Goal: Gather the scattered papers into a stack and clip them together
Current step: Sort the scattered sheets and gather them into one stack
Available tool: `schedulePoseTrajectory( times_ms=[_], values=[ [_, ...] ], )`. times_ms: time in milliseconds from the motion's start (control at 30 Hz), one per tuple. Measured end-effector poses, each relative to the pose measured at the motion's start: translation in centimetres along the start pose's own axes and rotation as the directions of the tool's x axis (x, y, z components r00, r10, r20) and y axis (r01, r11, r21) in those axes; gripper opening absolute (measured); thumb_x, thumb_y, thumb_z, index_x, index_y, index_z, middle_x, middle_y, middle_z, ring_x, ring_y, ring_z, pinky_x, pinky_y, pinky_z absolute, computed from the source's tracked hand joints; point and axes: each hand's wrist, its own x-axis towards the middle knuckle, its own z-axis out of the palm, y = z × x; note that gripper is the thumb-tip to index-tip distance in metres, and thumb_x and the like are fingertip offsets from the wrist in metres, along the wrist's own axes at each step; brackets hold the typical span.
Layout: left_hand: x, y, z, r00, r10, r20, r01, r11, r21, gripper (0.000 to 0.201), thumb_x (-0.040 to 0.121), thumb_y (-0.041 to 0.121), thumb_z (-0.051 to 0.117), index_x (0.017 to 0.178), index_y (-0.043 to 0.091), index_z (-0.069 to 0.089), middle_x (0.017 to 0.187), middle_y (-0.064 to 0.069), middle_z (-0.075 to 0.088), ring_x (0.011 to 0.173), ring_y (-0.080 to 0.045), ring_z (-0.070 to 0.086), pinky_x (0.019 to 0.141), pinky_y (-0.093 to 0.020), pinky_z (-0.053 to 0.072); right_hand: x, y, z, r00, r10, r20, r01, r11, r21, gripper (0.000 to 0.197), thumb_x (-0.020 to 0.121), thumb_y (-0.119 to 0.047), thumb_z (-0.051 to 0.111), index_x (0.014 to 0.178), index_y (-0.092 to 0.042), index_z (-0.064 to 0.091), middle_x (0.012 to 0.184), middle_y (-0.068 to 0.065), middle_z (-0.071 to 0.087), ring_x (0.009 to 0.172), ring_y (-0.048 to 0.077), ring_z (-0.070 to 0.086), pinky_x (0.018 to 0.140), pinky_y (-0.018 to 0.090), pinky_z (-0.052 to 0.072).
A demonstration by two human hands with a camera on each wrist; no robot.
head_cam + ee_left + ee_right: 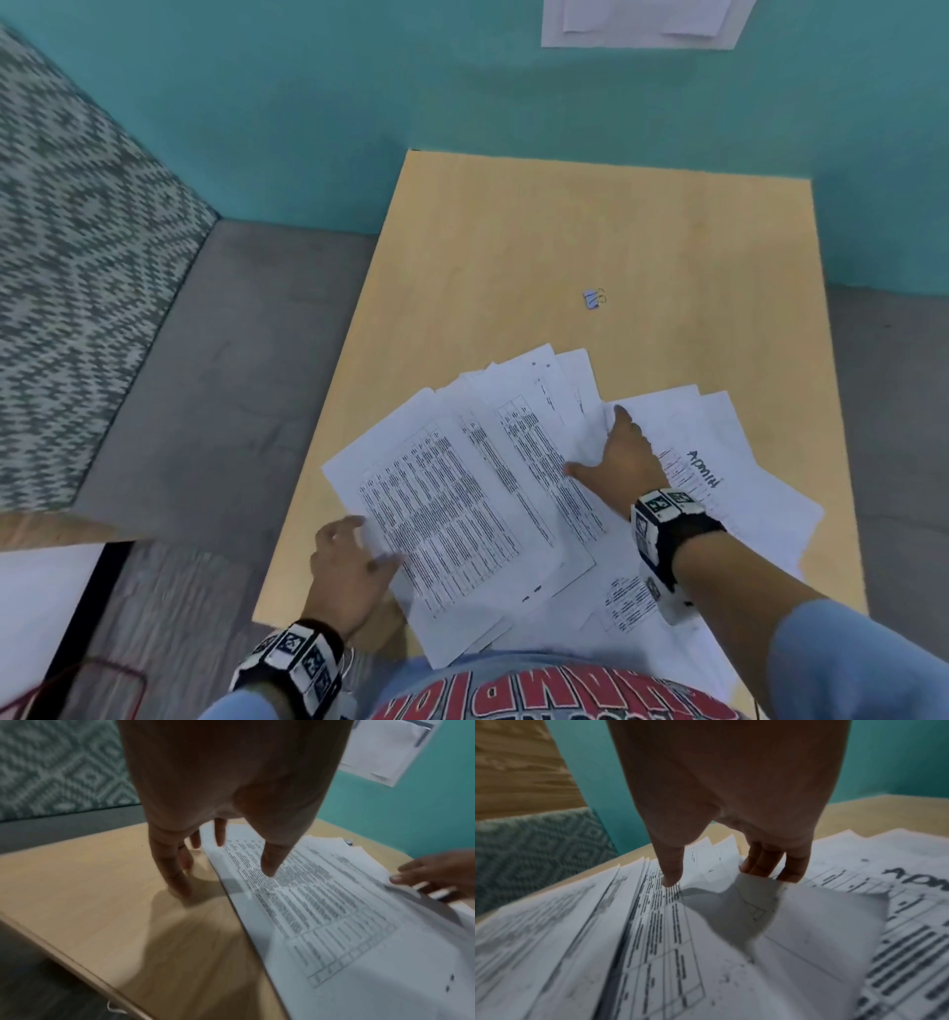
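1. Two hands of mine are on the job: my left hand (354, 570) at the near-left edge of the pile, my right hand (619, 452) on its middle.
2. One binder clip (594, 298), pale lilac with wire handles, lies alone on the bench (513, 246), well apart from the pile and farther from me.
3. Sheets in the papers (477, 493) I cannot count exactly; roughly eight or more overlap in a loose fan across the near half of the bench, some hanging over its near edge.
4. Most sheets are white with dense printed tables; the print is too blurred to read. One sheet on the right carries handwriting that seems to read "Admin", upside down to me.
5. Left fingers (177, 874) are spread and loosely bent, tips on the bench beside the pile, thumb resting on the top sheet.
6. Right fingers (770, 862) lie together, tucked under a lifted, curling sheet edge, with the thumb pressing down on the printed sheet beside it.
7. My shirt shows large red letters, only partly visible.
8. One more white sheet (642, 23) hangs on the teal wall.
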Motion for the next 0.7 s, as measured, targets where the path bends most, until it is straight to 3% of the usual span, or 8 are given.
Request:
schedulePoseTrajectory(
  times_ms=[100, 167, 233, 267, 333, 433, 600, 700],
  values=[
    [1.0, -0.4, -0.3, 0.974, -0.224, 0.036, 0.225, 0.935, -0.276, 0.097, 0.077, 0.047, 0.091, 0.147, 0.010, 0.035, 0.146, -0.013, 0.033, 0.136, -0.035, 0.041, 0.107, -0.049, 0.051, 0.1, -0.8, 0.6, 0.997, 0.041, 0.069, -0.053, 0.981, 0.186, 0.122, 0.074, -0.049, 0.089, 0.160, -0.011, 0.013, 0.149, 0.017, 0.055, 0.133, 0.036, 0.057, 0.107, 0.047, 0.050],
    [1.6, 0.0, -0.5, 0.946, -0.302, 0.120, 0.325, 0.862, -0.390, 0.108, 0.069, 0.052, 0.095, 0.147, 0.011, 0.033, 0.137, -0.012, 0.041, 0.120, -0.029, 0.053, 0.099, -0.049, 0.058, -0.1, -1.4, 1.0, 0.995, 0.041, 0.089, -0.066, 0.953, 0.294, 0.115, 0.074, -0.041, 0.092, 0.157, -0.010, 0.018, 0.132, 0.015, 0.064, 0.123, 0.033, 0.064, 0.099, 0.040, 0.053],
    [1.9, 1.0, -0.6, 0.928, -0.333, 0.167, 0.372, 0.797, -0.476, 0.100, 0.072, 0.047, 0.095, 0.143, 0.010, 0.036, 0.116, -0.006, 0.052, 0.102, -0.023, 0.058, 0.092, -0.046, 0.060, -0.5, -2.1, 1.8, 0.993, 0.031, 0.115, -0.071, 0.929, 0.362, 0.111, 0.072, -0.040, 0.094, 0.153, -0.010, 0.024, 0.124, 0.010, 0.064, 0.119, 0.030, 0.064, 0.094, 0.036, 0.051],
    [2.1, 1.5, -0.5, 0.925, -0.334, 0.181, 0.379, 0.787, -0.487, 0.094, 0.075, 0.046, 0.094, 0.141, 0.010, 0.037, 0.113, -0.004, 0.054, 0.102, -0.023, 0.059, 0.092, -0.048, 0.060, -0.7, -2.5, 2.2, 0.991, 0.020, 0.135, -0.069, 0.925, 0.374, 0.110, 0.069, -0.043, 0.094, 0.150, -0.010, 0.027, 0.125, 0.008, 0.064, 0.119, 0.028, 0.064, 0.093, 0.035, 0.050],
    [2.2, 2.6, -0.4, 0.926, -0.313, 0.211, 0.377, 0.787, -0.489, 0.087, 0.077, 0.050, 0.091, 0.136, 0.014, 0.040, 0.124, -0.006, 0.053, 0.116, -0.028, 0.058, 0.093, -0.049, 0.061, -1.0, -3.1, 3.3, 0.983, -0.008, 0.184, -0.063, 0.923, 0.378, 0.108, 0.063, -0.053, 0.094, 0.142, -0.013, 0.033, 0.127, 0.007, 0.065, 0.119, 0.026, 0.064, 0.098, 0.037, 0.052],
    [2.0, 3.9, -0.1, 0.942, -0.257, 0.215, 0.330, 0.821, -0.466, 0.069, 0.085, 0.047, 0.085, 0.131, 0.014, 0.048, 0.133, -0.006, 0.052, 0.117, -0.026, 0.058, 0.083, -0.043, 0.059, -1.6, -4.0, 4.2, 0.969, -0.043, 0.242, -0.055, 0.922, 0.383, 0.100, 0.059, -0.058, 0.094, 0.133, -0.016, 0.041, 0.121, 0.003, 0.066, 0.113, 0.023, 0.066, 0.098, 0.042, 0.055],
    [1.7, 5.1, 0.6, 0.948, -0.123, 0.295, 0.256, 0.845, -0.470, 0.059, 0.093, 0.036, 0.080, 0.140, 0.021, 0.046, 0.139, -0.010, 0.049, 0.128, -0.033, 0.056, 0.080, -0.037, 0.057, -2.4, -4.9, 5.3, 0.933, -0.146, 0.328, 0.053, 0.960, 0.275, 0.085, 0.079, -0.042, 0.088, 0.145, -0.012, 0.044, 0.139, 0.008, 0.060, 0.128, 0.028, 0.058, 0.101, 0.036, 0.048],
    [1.4, 5.1, 0.4, 0.937, -0.104, 0.332, 0.270, 0.818, -0.507, 0.059, 0.096, 0.034, 0.077, 0.143, 0.021, 0.044, 0.140, -0.013, 0.049, 0.129, -0.035, 0.056, 0.081, -0.038, 0.056, -2.7, -4.5, 5.8, 0.937, -0.177, 0.301, 0.095, 0.958, 0.270, 0.068, 0.088, -0.031, 0.082, 0.145, -0.013, 0.049, 0.136, 0.010, 0.063, 0.122, 0.028, 0.061, 0.099, 0.035, 0.049]
  ],
)
